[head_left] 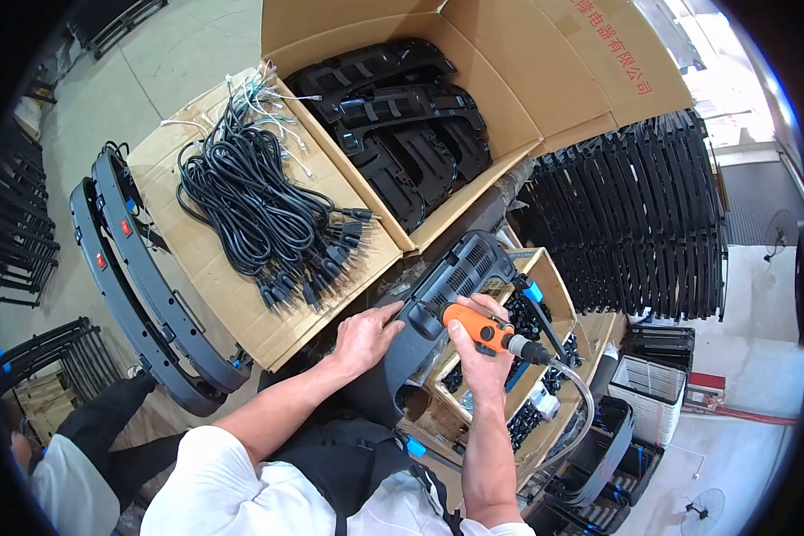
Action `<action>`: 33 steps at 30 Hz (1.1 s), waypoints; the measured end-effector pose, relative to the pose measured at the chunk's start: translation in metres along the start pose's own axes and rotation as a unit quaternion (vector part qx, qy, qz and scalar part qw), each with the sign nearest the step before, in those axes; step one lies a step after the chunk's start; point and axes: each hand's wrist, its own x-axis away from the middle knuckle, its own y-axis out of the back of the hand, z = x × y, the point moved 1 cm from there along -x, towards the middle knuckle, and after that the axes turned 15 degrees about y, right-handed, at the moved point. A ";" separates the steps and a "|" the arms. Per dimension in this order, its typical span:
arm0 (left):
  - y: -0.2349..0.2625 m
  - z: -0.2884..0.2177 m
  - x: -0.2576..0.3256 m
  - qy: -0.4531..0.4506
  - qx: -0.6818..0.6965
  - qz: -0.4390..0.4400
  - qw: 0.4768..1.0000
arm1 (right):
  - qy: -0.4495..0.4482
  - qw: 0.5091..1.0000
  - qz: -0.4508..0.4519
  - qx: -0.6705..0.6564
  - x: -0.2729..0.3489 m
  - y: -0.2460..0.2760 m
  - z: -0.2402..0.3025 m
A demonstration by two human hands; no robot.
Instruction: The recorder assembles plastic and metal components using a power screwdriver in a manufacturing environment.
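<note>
In my right hand (487, 357) is an orange air screwdriver (475, 327), fingers wrapped round its body. Its front end meets a long black plastic housing (411, 344) with slotted vents, lying slantwise in front of me; the tip is hidden. My left hand (366, 341) lies with outstretched fingers on the near left side of this housing. From the screwdriver's back a pale hose (590, 397) curves away to the right and down.
Left of the housing, a bundle of black power cords (250, 201) lies on cardboard. Behind stands an open carton (518, 89) of black parts. Wooden bins (545, 268) with small black pieces sit at right, near stacked black frames (625, 214). Curved housings (143, 295) stand at left; another person's sleeve (71, 487) shows lower left.
</note>
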 end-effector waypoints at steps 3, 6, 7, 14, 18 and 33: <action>-0.001 0.001 -0.001 -0.004 0.004 -0.008 1.000 | -0.001 1.000 0.010 0.001 -0.001 -0.003 -0.004; -0.002 0.002 -0.001 -0.001 0.001 -0.004 1.000 | 0.008 0.999 0.031 0.019 -0.003 -0.008 -0.008; -0.002 0.001 0.000 -0.002 0.001 -0.006 1.000 | 0.016 0.998 0.043 0.031 -0.004 -0.010 -0.008; 0.002 0.000 0.000 -0.022 0.020 -0.018 0.999 | 0.020 0.992 0.102 0.072 -0.008 -0.021 -0.007; 0.000 0.004 0.001 -0.021 0.019 -0.025 0.999 | 0.037 0.993 0.096 0.051 -0.008 -0.024 -0.008; 0.005 0.001 0.010 -0.013 0.024 -0.021 0.999 | 0.005 0.999 0.041 0.016 -0.006 -0.023 0.002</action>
